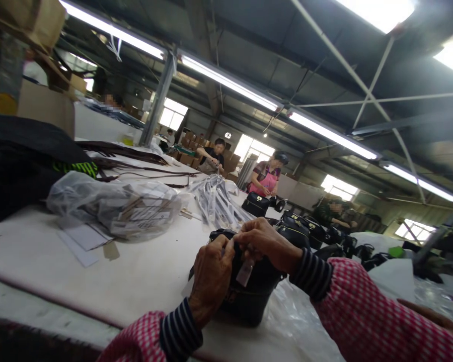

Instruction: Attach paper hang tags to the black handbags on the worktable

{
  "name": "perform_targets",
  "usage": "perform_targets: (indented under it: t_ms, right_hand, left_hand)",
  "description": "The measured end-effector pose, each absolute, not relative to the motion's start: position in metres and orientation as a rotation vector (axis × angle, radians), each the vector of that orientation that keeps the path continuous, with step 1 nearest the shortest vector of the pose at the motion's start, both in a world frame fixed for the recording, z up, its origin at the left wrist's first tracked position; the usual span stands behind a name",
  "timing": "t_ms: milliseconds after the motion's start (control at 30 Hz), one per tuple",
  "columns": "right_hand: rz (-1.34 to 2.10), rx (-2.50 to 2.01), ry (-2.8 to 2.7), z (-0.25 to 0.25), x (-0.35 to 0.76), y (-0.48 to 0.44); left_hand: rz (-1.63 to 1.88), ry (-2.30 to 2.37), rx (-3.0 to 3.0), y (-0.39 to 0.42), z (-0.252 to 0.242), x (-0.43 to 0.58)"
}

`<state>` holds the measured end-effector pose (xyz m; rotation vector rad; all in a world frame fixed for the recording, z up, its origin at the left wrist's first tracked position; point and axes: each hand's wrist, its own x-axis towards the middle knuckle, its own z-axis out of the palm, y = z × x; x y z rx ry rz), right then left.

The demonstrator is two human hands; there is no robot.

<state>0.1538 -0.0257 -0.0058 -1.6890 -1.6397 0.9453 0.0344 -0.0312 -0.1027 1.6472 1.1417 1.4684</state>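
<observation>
A black handbag (251,304) stands on the white table in front of me, a zip line running across its front. Both hands are at the bag's top, fingertips close together. My left hand (211,274) is closed in a pinch, with thumb and forefinger pressed together. Facing it, my right hand (266,242) also pinches at the same spot. Whatever lies between the fingertips is too small and covered to make out. A small translucent tag (245,272) hangs below my right hand against the bag's front.
Left on the table (136,276) lie a clear plastic bag of cards (136,206), loose white cards (81,246) and dark straps (143,163). Plastic-wrapped strips (219,201) lie beyond. More black bags (294,229) stand to the right, near clear plastic sheeting (302,322). Several people work farther back.
</observation>
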Motion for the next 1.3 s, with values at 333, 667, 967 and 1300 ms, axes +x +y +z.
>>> perform_targets:
  t_ms: [333, 667, 967, 1300]
  right_hand:
    - [0.881, -1.702, -1.913, 0.006, 0.159, -0.025]
    - [0.206, -1.443, -2.060, -0.007, 0.166, -0.026]
    - [0.261, -1.154, -2.268, -0.014, 0.176, -0.023]
    - [-0.185, -0.992, -2.683, 0.006, 0.179, -0.017]
  left_hand:
    - [1.446, 1.030, 1.592, -0.026, -0.101, 0.028]
    - [1.452, 0.896, 1.555, -0.022, -0.103, 0.024]
    - [1.413, 0.872, 1.501, -0.023, -0.099, 0.024]
    - [1.172, 0.894, 1.533, -0.016, -0.074, 0.008]
